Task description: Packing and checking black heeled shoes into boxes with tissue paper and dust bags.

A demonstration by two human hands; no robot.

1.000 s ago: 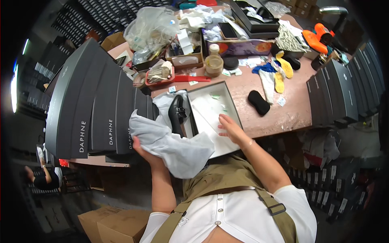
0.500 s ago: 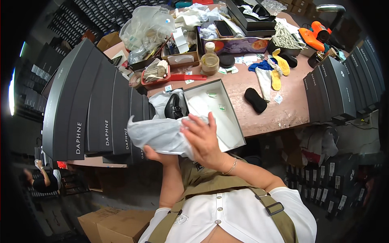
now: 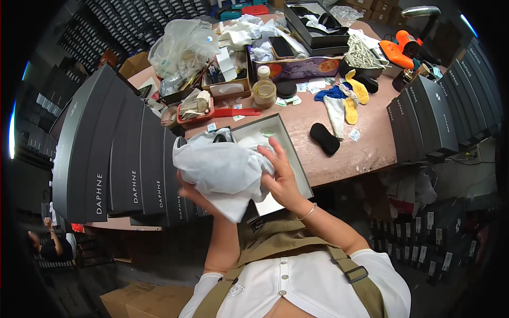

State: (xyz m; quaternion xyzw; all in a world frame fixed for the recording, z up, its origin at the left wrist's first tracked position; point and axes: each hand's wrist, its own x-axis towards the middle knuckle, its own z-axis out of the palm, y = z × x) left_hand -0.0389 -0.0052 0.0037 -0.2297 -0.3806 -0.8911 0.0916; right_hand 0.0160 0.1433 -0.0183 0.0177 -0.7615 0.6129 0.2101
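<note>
A white cloth bag (image 3: 220,172) with something bulky inside is held up over an open grey shoe box (image 3: 297,169) at the table's near edge. My left hand (image 3: 185,190) grips the bag from below, mostly hidden under the fabric. My right hand (image 3: 278,175) clasps the bag's right side, fingers spread over it. A dark shoe (image 3: 218,139) peeks out just behind the bag, inside the box.
Tall stacks of dark grey shoe boxes (image 3: 114,153) stand at my left, more (image 3: 440,114) at the right. A black insole pad (image 3: 324,139), yellow and blue insoles (image 3: 347,100), a jar (image 3: 264,88), a red comb (image 3: 238,112), plastic bags (image 3: 180,50) and an orange tool (image 3: 401,49) clutter the brown table (image 3: 366,148). Another person (image 3: 47,244) is at far left.
My right hand came off the box's near edge and onto the white bag. The bag rose from my lap to above the box and now covers most of the dark shoe.
</note>
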